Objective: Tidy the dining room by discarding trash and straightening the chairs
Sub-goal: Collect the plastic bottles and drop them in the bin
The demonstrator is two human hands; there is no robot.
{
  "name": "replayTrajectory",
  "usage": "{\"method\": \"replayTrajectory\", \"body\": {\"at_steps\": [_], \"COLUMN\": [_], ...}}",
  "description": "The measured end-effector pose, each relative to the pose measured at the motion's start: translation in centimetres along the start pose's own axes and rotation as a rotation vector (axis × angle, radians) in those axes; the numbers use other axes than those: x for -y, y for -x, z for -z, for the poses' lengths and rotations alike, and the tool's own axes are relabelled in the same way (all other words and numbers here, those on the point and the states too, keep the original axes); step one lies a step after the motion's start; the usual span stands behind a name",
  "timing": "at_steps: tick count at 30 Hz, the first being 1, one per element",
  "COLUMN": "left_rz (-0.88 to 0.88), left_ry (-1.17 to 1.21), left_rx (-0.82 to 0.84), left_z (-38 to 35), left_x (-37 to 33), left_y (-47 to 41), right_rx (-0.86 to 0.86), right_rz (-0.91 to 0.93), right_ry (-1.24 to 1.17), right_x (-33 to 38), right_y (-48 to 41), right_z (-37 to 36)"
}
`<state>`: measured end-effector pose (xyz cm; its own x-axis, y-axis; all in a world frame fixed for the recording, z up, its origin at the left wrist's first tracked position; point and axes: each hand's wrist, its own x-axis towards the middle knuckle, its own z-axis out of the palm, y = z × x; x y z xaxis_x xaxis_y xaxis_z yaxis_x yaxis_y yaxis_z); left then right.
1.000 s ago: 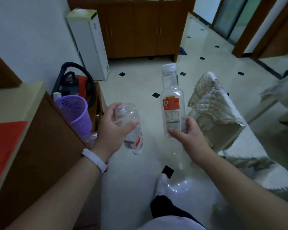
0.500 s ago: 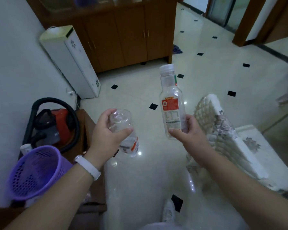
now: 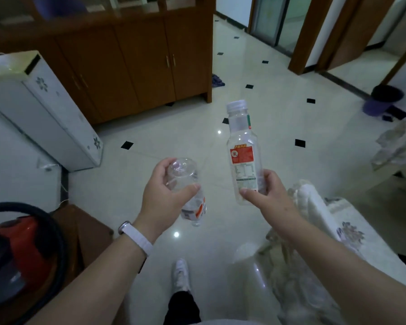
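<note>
My left hand (image 3: 163, 197) grips a small clear plastic bottle (image 3: 188, 193) upside down, its base pointing up and its orange-and-white label below my fingers. My right hand (image 3: 266, 195) holds a taller clear bottle (image 3: 243, 148) upright by its lower end; it has a white cap and a red label. Both bottles look empty and hang over the tiled floor (image 3: 279, 118) in front of me. A chair with a white quilted cover (image 3: 319, 219) stands just right of my right arm.
A white appliance (image 3: 45, 109) leans by the left wall before a brown cabinet (image 3: 136, 64). A red vacuum with a black hose (image 3: 21, 249) sits at lower left. A purple bin (image 3: 382, 102) stands at far right near the doorways. My shoe (image 3: 181, 275) is below.
The view has swung right and forward: the purple basket at left has left the frame, the cabinet is nearer, and a purple bin at far right has come into view. Both hands hold their bottles as before.
</note>
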<state>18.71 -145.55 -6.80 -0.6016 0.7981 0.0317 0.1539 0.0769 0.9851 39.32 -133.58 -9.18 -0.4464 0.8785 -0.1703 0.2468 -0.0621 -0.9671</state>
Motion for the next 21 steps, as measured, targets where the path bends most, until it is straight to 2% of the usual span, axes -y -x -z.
{"method": "replayTrajectory", "body": {"at_steps": [7,11,21], "left_rz": [-0.023,-0.072,-0.016], "left_ry": [0.016,0.008,-0.011], "left_rx": [0.097,0.172,0.335], "left_z": [3.2,3.2,-6.4], "left_x": [0.8,0.1,1.9], "left_y": [-17.0,-25.5,-40.4], "right_rx": [-0.08,-0.2,-0.403], "right_rz": [-0.037,-0.013,-0.073], "right_ry": [-0.012,-0.033,-0.078], "right_x": [4.8,7.3,6.4], "right_y": [-12.5,-18.3,-30.8], "right_z": [-5.2,-6.8,-1.0]}}
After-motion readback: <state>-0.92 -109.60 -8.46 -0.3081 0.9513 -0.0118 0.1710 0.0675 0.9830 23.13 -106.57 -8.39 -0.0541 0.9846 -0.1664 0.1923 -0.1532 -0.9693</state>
